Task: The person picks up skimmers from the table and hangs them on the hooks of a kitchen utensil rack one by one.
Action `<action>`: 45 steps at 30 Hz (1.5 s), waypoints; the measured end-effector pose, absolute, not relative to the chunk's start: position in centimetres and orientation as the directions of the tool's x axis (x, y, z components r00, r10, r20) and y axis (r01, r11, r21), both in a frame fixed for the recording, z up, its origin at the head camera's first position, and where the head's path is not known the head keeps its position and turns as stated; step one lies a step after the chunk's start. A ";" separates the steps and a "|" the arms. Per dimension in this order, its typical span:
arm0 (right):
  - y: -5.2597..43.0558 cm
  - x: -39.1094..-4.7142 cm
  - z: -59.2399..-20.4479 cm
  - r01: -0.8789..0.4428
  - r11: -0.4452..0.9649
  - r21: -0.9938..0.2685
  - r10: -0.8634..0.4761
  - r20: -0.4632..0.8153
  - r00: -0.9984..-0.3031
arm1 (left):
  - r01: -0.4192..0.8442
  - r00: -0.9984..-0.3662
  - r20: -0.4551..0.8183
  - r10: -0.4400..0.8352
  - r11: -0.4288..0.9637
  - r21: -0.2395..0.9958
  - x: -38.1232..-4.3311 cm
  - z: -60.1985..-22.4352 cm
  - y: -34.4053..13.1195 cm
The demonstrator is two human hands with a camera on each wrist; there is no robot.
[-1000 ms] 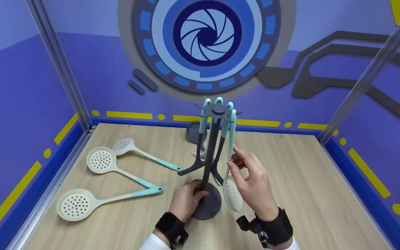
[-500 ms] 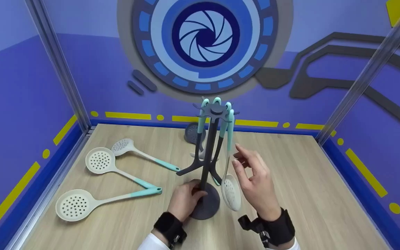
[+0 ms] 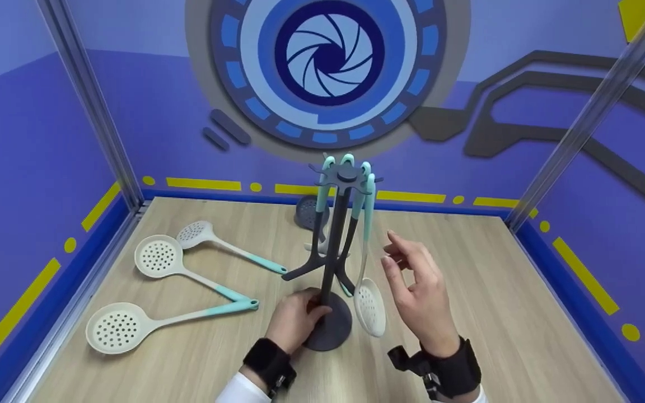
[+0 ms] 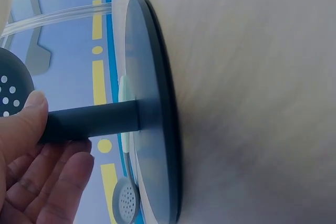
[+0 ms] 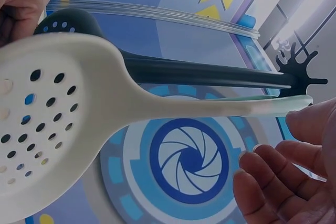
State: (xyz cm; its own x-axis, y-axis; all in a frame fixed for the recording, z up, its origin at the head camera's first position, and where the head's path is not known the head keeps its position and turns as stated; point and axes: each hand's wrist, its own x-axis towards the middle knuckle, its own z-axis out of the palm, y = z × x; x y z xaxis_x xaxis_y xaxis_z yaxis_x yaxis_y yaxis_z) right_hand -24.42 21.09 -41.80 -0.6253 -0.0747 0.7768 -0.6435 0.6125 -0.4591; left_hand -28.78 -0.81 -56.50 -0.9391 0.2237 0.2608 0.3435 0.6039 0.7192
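Observation:
My left hand point(image 3: 291, 320) grips the pole point(image 4: 89, 120) of a dark utensil stand point(image 3: 336, 333) just above its round base. From a hook on the stand's right side hangs a cream skimmer point(image 3: 372, 310) with a mint handle point(image 3: 369, 210). Several dark utensils with mint handles hang from the other hooks, among them a dark skimmer point(image 3: 309, 211) at the back, partly hidden by the pole. My right hand point(image 3: 420, 291) is just right of the cream skimmer, its fingers loosely bent and holding nothing. In the right wrist view, those fingers point(image 5: 268, 174) are below the skimmer's handle.
On the left of the wooden table point(image 3: 524, 313) lie three more mint-handled skimmers: one at the back point(image 3: 194, 235), a middle one point(image 3: 157, 257) and a front one point(image 3: 115, 329). The handle ends of the middle and front ones meet. Blue-purple panels point(image 3: 132, 123) enclose the table.
My right hand has let go of the hanging cream skimmer and moved a little to the right. My left hand keeps its grip on the pole. The view has shifted slightly.

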 end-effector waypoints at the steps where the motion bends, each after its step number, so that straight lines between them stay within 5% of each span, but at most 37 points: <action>1: 21.2 -24.4 -41.8 -0.642 0.615 -0.458 -0.075 0.777 -0.625 | 0.349 -0.937 0.260 0.234 0.605 0.716 -28.7 -56.5 -1.0; 14: 21.9 -24.2 -41.6 -0.644 0.632 -0.430 -0.079 0.792 -0.606 | 0.410 -0.905 0.343 0.250 0.725 0.553 -26.9 -54.8 -8.7; 26: 22.2 -24.3 -41.4 -0.645 0.631 -0.430 -0.074 0.795 -0.602 | 0.180 -0.972 0.222 0.072 0.837 0.517 -26.2 -55.8 -20.0; 45: 22.0 -24.3 -41.5 -0.642 0.630 -0.438 -0.067 0.793 -0.606 | 0.103 -0.988 0.152 0.040 0.895 0.434 -26.3 -56.2 -22.2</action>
State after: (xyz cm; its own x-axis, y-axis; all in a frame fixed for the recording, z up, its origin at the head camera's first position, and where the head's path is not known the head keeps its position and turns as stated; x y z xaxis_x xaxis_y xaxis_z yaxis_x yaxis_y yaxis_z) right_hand -24.27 21.98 -41.50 -0.6057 -0.0666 0.7929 -0.6420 0.6296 -0.4376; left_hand -26.28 -22.19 -56.23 -0.9876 0.0397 0.1521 0.1029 0.8948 0.4345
